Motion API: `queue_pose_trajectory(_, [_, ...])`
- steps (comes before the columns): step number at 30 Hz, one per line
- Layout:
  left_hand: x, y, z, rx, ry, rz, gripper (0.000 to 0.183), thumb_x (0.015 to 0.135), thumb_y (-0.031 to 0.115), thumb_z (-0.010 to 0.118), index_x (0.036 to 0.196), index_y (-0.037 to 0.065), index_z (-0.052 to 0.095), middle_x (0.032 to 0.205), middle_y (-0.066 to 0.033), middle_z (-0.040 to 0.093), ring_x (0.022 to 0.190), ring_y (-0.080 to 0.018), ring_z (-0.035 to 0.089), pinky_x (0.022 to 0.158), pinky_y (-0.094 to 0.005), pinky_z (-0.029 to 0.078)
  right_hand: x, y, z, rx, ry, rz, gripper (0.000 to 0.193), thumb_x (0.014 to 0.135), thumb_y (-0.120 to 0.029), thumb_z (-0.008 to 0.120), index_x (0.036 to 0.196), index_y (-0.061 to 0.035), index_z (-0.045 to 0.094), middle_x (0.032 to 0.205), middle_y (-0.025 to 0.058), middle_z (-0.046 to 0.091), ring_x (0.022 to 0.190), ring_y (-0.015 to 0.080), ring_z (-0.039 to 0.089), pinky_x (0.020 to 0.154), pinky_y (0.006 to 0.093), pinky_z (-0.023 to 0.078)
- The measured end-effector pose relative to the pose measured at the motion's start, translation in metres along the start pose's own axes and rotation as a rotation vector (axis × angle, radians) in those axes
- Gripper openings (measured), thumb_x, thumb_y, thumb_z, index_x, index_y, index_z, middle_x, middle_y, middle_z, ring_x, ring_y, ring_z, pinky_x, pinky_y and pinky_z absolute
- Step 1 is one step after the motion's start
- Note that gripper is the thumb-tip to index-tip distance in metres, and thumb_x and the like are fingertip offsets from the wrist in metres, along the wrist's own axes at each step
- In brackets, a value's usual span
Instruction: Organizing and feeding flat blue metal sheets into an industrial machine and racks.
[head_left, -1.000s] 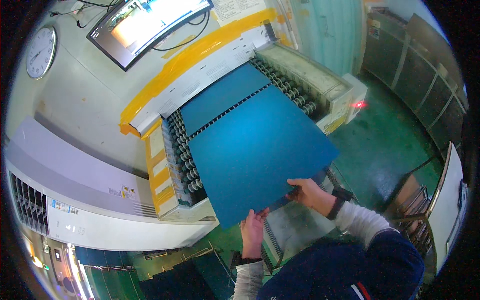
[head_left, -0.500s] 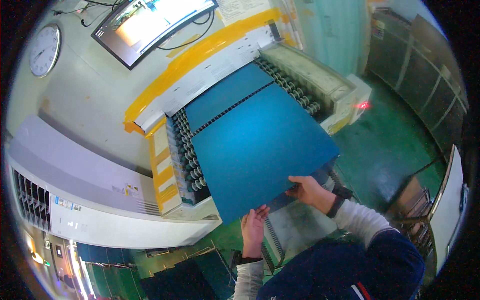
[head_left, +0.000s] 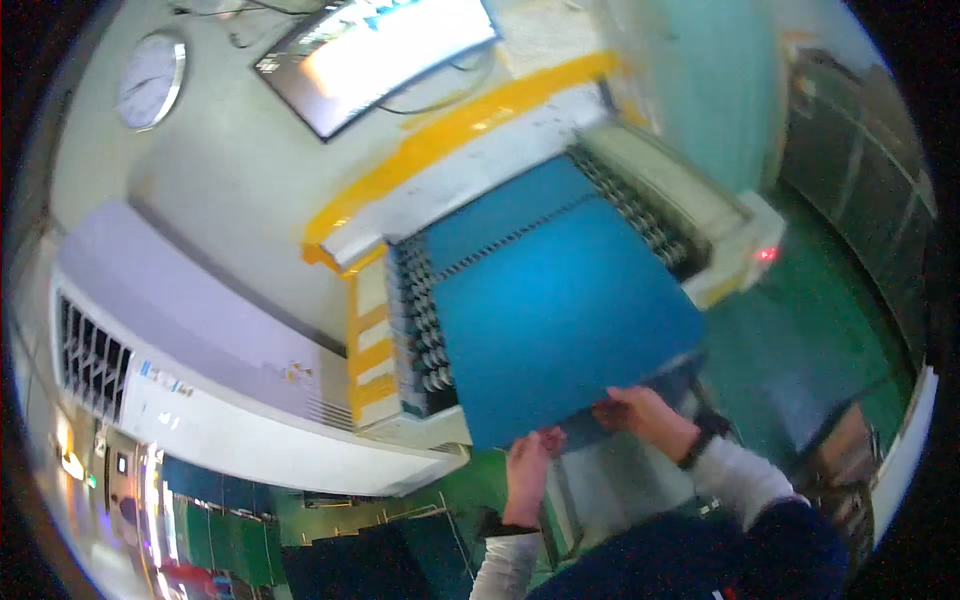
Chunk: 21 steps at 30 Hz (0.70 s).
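Observation:
A large flat blue panel lies tilted on a roller conveyor, its near edge reaching out past the rollers toward me. My left hand is at the near edge, left of its middle, with the fingers curled at the rim. Farther right along the same edge, my right hand pinches the panel, thumb above and the other fingers partly hidden. Behind it a second blue panel lies on the rollers, divided from the first by a narrow dark gap. Motion blurs the fingers somewhat.
Yellow-taped housing frames the conveyor's far end, under a wall screen. A long white unit stands at left. Dark panels lie at lower left. Right of the conveyor are green floor and a white board.
The whole view has shifted, so the conveyor and panels sit farther right and slightly lower. My left fingers have gone from stretched out to curled at the panel's edge.

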<state>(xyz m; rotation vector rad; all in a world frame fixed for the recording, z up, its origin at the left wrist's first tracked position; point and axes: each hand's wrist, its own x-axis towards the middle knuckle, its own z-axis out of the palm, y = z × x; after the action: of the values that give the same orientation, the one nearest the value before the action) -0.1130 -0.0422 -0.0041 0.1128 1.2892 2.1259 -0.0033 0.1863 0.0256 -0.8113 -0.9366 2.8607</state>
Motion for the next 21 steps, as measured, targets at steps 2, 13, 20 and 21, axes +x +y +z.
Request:
queue_pose_trajectory(2, [-0.003, 0.001, 0.003, 0.217, 0.04, 0.017, 0.023, 0.099, 0.017, 0.051, 0.104, -0.003, 0.061, 0.111, -0.0172, 0.065, 0.1, -0.0246, 0.064, 0.088, -0.0368, 0.051, 0.009, 0.01, -0.018, -0.028, -0.009, 0.008, 0.034, 0.091, -0.024, 0.061, 0.113, 0.002, 0.058, 0.108, 0.0165, 0.066, 0.097, 0.0304, 0.064, 0.086, 0.0425, 0.051])
queue_pose_trajectory(13, [-0.015, 0.002, -0.003, 1.055, 0.294, 0.599, 0.034, 0.082, 0.014, 0.071, 0.114, 0.004, 0.063, 0.111, -0.0156, 0.059, 0.098, -0.0255, 0.06, 0.081, -0.0356, 0.049, 0.014, 0.022, -0.036, -0.815, 0.088, -0.565, 0.024, 0.079, -0.017, 0.072, 0.098, -0.0024, 0.068, 0.097, 0.0112, 0.069, 0.079, 0.0267, 0.065, 0.071, 0.0351, 0.051])
queue_pose_trajectory(20, [-0.018, 0.003, -0.034, 1.532, 0.479, 0.863, 0.051, 0.074, 0.02, 0.075, 0.121, 0.009, 0.06, 0.116, -0.0189, 0.058, 0.101, -0.0356, 0.056, 0.089, -0.0502, 0.04, -0.019, -0.008, -0.007, -1.583, 0.216, -1.023, 0.027, 0.074, -0.017, 0.069, 0.099, -0.0077, 0.067, 0.101, 0.0137, 0.067, 0.099, 0.0356, 0.058, 0.089, 0.0477, 0.042])
queue_pose_trajectory(21, [-0.015, 0.002, -0.04, 1.53, 0.488, 0.88, 0.052, 0.074, 0.021, 0.075, 0.122, 0.01, 0.059, 0.114, -0.0183, 0.059, 0.101, -0.0351, 0.057, 0.089, -0.0506, 0.039, -0.021, -0.009, -0.005, -1.637, 0.234, -1.001, 0.027, 0.075, -0.017, 0.068, 0.101, -0.0082, 0.067, 0.102, 0.0136, 0.067, 0.103, 0.0356, 0.057, 0.092, 0.049, 0.041])
